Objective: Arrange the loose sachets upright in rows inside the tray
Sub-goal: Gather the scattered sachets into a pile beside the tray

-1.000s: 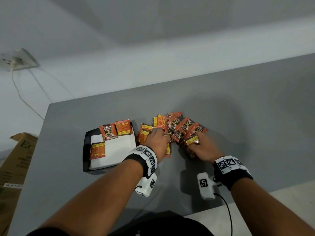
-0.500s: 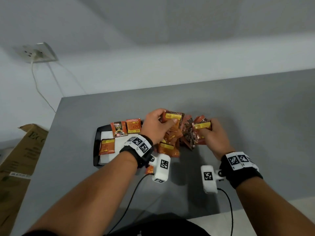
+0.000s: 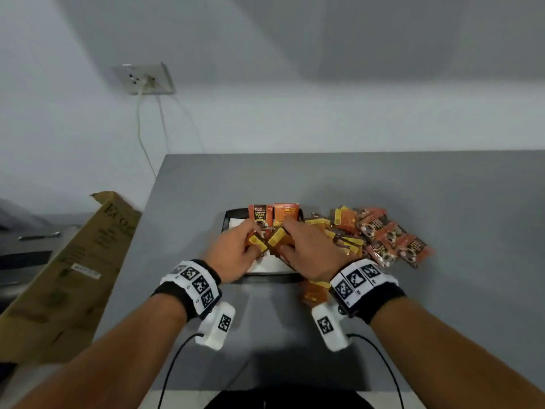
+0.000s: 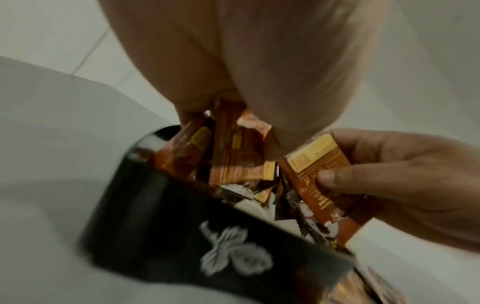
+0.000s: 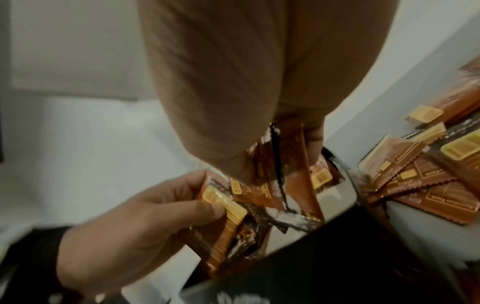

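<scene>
Sachets (image 3: 267, 243) pinched by both hands' grips over tray (image 3: 267, 278); left wrist view alone shows tray's leaf emblem (image 4: 233, 253).

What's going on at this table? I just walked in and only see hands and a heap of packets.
A person is filling a black tray with coffee sachets. The left hand and the right hand each hold sachets over the tray, the left gripping one with a yellow label. Two sachets already stand at the tray's far wall. A loose pile waits on the grey table to the right of the tray.
</scene>
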{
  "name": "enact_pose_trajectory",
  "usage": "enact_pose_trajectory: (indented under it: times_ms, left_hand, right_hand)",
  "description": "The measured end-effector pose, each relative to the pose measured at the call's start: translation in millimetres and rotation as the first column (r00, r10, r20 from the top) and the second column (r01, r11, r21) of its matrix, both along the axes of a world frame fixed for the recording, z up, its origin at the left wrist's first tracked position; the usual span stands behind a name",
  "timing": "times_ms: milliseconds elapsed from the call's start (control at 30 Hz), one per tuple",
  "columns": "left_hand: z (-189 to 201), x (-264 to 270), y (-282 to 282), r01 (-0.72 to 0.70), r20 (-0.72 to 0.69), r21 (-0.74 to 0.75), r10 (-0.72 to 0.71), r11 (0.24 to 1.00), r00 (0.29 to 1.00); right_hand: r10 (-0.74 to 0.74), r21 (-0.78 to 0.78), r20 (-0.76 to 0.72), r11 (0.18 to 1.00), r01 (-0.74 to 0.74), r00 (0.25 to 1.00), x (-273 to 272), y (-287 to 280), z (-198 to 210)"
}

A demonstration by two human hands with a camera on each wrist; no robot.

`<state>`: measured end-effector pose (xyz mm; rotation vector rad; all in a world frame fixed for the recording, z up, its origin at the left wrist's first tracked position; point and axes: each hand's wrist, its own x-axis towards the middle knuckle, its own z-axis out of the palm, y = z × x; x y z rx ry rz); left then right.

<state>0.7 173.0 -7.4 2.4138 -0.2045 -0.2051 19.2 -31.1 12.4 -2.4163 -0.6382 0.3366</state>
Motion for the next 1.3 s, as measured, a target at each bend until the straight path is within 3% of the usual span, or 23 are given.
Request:
enact_pose_trajectory:
  times_ms: [167, 300, 533, 800, 900, 1300]
  left_hand:
    - [-15.7, -17.2, 10.7, 0.082, 0.025, 0.134, -0.087, 0.987, 0.996]
    - [-15.0, -16.9, 15.9, 0.191, 0.026, 0.292, -0.207, 0.937, 0.978]
    - [-15.5, -17.6, 14.7, 0.241, -0.024, 0.520, -0.268, 0.820, 0.963]
    - [-15.2, -16.2, 17.2, 0.244, 0.026, 0.585, -0.318, 0.773, 0.948]
    - [-17.6, -17.9, 17.6, 0.234, 0.019, 0.570, -0.297, 0.788, 0.955]
    - [-16.7, -25.5, 13.8, 0.141, 0.090, 0.547, -0.226, 0.825, 0.970]
  right_hand:
    - [0.166, -0.319, 0.019, 0.936, -0.151, 0.986, -8.1, 15.9, -12.6]
    - [0.142, -0.316, -0.055, 0.936, -0.152, 0.988, -13.0, 16.9, -12.4]
    - [0.135, -0.405, 0.041, 0.908, -0.108, 0.990, -22.5, 16.0, -28.4]
    - [0.211, -0.494, 0.093, 0.858, -0.138, 0.973, -23.7, 22.3, -25.2]
    - [0.228, -0.541, 0.104, 0.830, -0.137, 0.968, -28.3, 24.1, -27.3]
    - [0.189, -0.465, 0.102, 0.877, -0.121, 0.977, -31.7, 15.3, -31.4]
